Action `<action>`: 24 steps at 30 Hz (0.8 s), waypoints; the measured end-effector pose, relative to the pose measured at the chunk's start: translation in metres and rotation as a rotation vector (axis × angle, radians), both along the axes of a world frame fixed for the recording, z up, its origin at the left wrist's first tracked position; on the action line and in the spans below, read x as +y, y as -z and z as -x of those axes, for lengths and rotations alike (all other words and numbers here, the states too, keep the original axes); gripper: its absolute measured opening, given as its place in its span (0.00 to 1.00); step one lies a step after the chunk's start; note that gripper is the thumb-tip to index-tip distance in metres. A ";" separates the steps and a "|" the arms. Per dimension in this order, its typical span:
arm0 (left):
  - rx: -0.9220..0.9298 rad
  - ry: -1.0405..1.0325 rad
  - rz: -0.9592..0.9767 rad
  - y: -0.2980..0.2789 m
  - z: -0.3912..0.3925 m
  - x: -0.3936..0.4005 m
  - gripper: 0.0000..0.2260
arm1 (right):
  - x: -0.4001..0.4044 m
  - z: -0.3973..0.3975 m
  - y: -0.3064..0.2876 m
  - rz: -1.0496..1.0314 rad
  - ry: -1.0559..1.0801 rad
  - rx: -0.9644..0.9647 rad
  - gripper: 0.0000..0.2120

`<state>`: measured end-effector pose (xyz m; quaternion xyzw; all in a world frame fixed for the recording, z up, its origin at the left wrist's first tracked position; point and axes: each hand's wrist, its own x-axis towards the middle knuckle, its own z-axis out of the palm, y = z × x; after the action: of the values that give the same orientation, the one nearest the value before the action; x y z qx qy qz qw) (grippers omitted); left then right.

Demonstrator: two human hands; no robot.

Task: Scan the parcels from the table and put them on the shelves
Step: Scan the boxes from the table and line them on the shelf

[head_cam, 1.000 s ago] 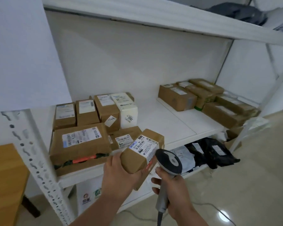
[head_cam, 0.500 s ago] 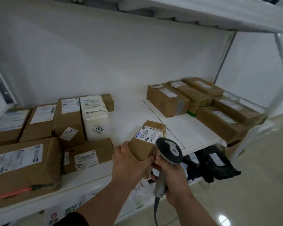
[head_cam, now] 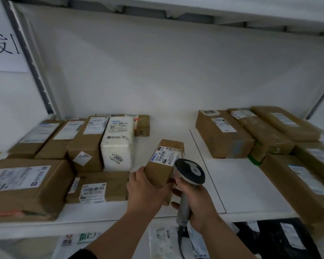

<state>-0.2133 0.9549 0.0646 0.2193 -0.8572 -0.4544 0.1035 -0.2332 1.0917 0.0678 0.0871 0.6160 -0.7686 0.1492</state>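
Head view: left hand point(head_cam: 146, 191) grips parcel point(head_cam: 164, 163), right hand point(head_cam: 198, 204) grips scanner point(head_cam: 190, 171) (I'd set it flat in the shelf point(head_cam: 232, 184) gap).

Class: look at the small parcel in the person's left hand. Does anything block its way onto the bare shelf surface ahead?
Nothing visible does. The small parcel hangs over a bare strip of shelf, with the white parcel beside it.

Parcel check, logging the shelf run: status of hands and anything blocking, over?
Left hand grips small brown parcel, over middle shelf. Right hand holds barcode scanner beside it. Open gap ahead between white foam box and right-hand cartons.
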 end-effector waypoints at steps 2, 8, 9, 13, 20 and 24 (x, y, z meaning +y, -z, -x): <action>-0.008 -0.034 0.005 0.001 0.012 -0.009 0.47 | -0.010 0.015 -0.002 0.019 -0.056 -0.022 0.13; -0.047 -0.085 -0.009 0.004 0.054 -0.031 0.40 | -0.045 0.059 -0.002 -0.015 -0.149 -0.109 0.12; -0.033 -0.080 -0.002 0.004 0.059 -0.034 0.38 | -0.051 0.065 -0.001 -0.022 -0.160 -0.119 0.12; -0.019 0.038 -0.024 0.013 0.079 -0.045 0.18 | -0.074 0.087 0.000 0.011 -0.192 -0.129 0.14; 0.003 0.227 0.040 0.022 0.100 -0.061 0.26 | -0.098 0.135 -0.003 -0.003 -0.193 -0.182 0.15; -0.078 0.288 0.059 0.020 0.112 -0.062 0.30 | -0.102 0.160 -0.002 0.008 -0.186 -0.230 0.17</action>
<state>-0.3257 0.8925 0.0443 0.1087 -0.8962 -0.4301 0.0103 -0.3930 0.9896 0.0695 0.1164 0.5972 -0.7388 0.2898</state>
